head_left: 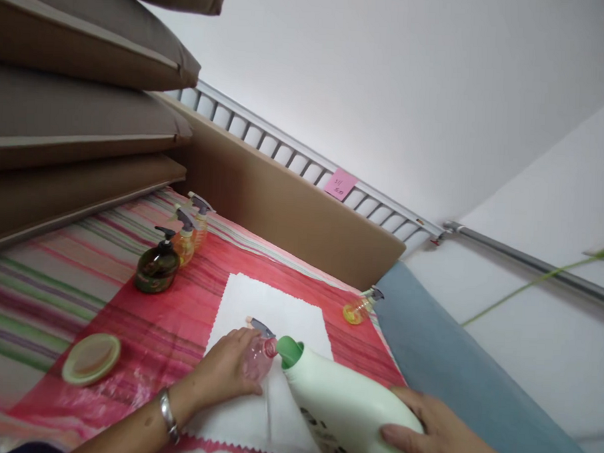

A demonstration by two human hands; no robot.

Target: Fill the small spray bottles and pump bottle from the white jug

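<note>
My left hand (230,367), with a silver bangle at its wrist, is wrapped round a small clear pink bottle (259,359) with an uncapped neck. My right hand (430,429) grips a large white bottle (349,405), tipped on its side. Its green spout (289,351) is at the mouth of the pink bottle; whether liquid flows cannot be made out. Behind the pink bottle a grey spray head (261,327) lies on a white cloth (273,302) with zigzag edges.
A dark pump bottle (157,268) and two yellow spray bottles (185,243) stand at the left rear. Another yellow spray bottle (359,310) is at right. A round pale green lid (91,359) lies at left. Stacked cushions (81,110) rise at upper left.
</note>
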